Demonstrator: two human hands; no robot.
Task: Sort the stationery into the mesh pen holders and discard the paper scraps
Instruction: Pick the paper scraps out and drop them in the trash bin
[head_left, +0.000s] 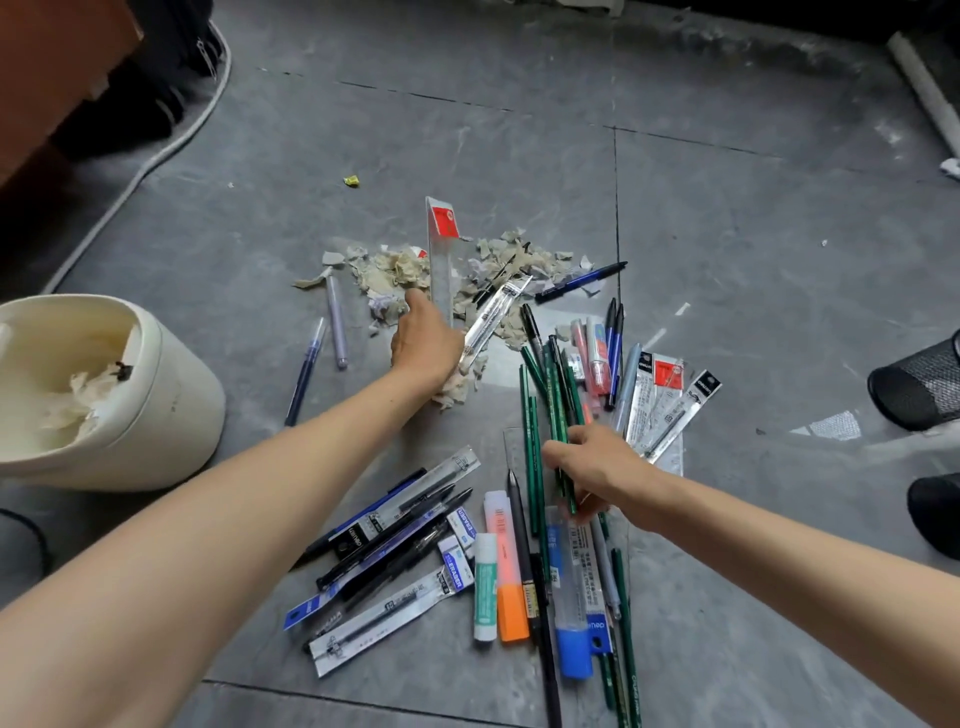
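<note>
Left hand (426, 340) clutching scraps (457, 387) (refill pack (493, 317) likely riding along): needing shake-out before bin (176, 395). Right hand (597, 465) pinching pencils (553, 415): needing bundle squared before holder (919, 387).

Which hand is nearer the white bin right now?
Left. The left hand grips scraps just right of the bin; the right hand is farther right, gripping green pencils.
</note>
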